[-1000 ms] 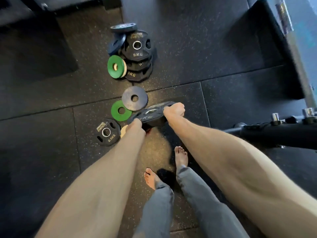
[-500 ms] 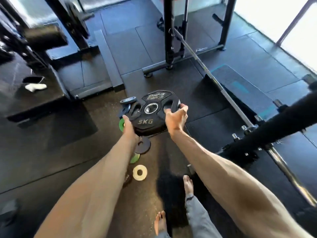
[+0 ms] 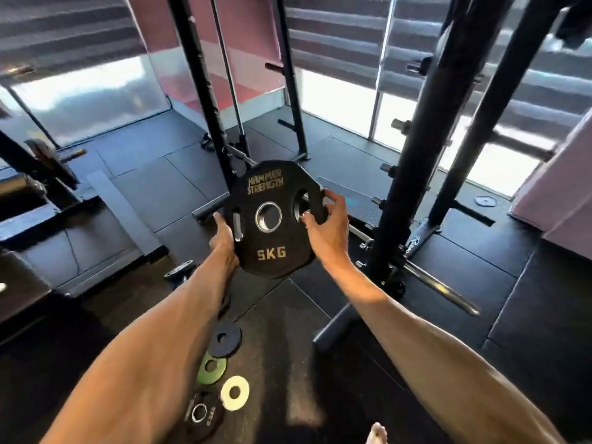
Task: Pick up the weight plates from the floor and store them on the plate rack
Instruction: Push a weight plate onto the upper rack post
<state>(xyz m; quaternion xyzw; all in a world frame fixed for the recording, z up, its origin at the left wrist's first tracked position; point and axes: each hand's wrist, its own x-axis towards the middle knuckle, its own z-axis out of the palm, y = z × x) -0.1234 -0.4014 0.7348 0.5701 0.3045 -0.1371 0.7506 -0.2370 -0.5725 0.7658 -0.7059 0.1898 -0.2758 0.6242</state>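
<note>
5KG plate held upright in the air
Left hand and right hand grip its sides; lettered face and bore point at the person

Backlit: daylight blows out the windows behind, with glare patches on the dark floor. Foreground dim, forearms sunlit. Wide-angle bending at edges, slight motion softness, blinds smeared.

Rubber floor; on it black ring, green ring, white ring, small black plate.
</note>
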